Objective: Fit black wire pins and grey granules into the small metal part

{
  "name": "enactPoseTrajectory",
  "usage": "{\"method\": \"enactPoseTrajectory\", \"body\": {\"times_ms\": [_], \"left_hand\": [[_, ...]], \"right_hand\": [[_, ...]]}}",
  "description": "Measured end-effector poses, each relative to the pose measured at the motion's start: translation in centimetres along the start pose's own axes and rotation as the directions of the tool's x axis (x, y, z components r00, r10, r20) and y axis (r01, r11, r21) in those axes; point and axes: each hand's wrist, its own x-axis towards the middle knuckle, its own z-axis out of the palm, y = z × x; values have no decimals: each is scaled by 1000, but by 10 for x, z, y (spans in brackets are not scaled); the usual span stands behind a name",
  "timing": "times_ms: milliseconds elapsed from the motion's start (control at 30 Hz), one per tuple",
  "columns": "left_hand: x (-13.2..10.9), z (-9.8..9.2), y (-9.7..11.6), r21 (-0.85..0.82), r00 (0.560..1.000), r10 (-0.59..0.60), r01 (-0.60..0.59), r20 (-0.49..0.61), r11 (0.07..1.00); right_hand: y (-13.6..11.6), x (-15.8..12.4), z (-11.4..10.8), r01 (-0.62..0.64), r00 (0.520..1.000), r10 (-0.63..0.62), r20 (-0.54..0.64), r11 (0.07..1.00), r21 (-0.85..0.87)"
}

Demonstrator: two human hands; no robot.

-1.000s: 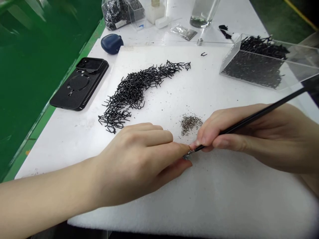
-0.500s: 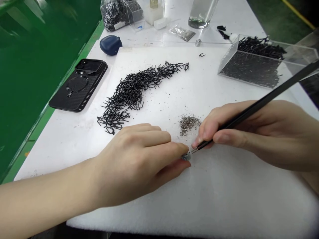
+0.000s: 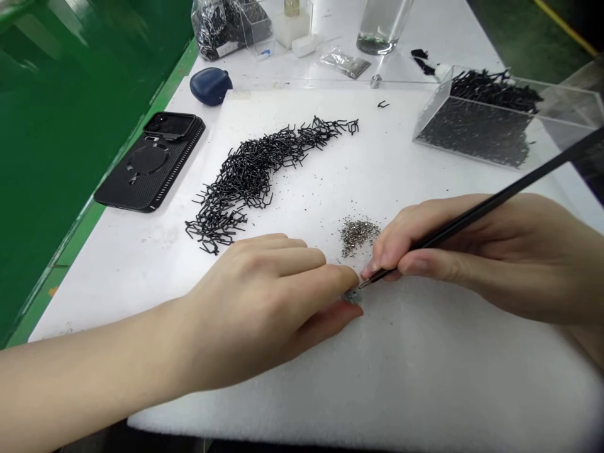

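Between the thumb and forefinger of my left hand (image 3: pixel 268 302) is a small silvery-grey part (image 3: pixel 352 295), mostly covered by the fingers. My right hand (image 3: pixel 453 251) is closed round black tweezers (image 3: pixel 465 220), held slanting like a pen. Their fine tips meet the right side of the grey part; whether they pinch anything is too small to tell. Just beyond the fingers lies a little heap of tiny shiny metal pieces (image 3: pixel 357 235). Farther off, a long pile of bent black pieces (image 3: pixel 252 170) stretches across the white foam sheet (image 3: pixel 377 384).
A clear box (image 3: pixel 481 135) full of black pieces stands at the right. Along the left edge are a black phone (image 3: pixel 151 160) and a dark blue case (image 3: pixel 211 86). At the back sit a bag of black material (image 3: pixel 217 31), a small packet (image 3: pixel 346 63) and a glass (image 3: pixel 382 28).
The tweezers' tips have moved slightly left and up, from just beside the grey part to against it. My left hand keeps its grip almost in place.
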Motion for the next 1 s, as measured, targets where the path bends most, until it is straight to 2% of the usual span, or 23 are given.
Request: {"method": "enactPoseTrajectory", "body": {"times_ms": [267, 433, 667, 1000], "left_hand": [[2, 1, 1, -14, 1000, -31, 31, 5, 999], [2, -2, 1, -34, 999, -12, 11, -30, 999], [3, -3, 1, -111, 1000, 14, -15, -6, 994], [6, 1, -3, -52, 1000, -9, 8, -7, 999]], "right_hand": [[1, 0, 2, -49, 999, 51, -7, 987, 156], [1, -2, -1, -51, 999, 50, 7, 983, 174], [1, -2, -2, -37, 999, 38, -3, 991, 125], [-2, 0, 4, -15, 999, 10, 45, 993, 120]]}}
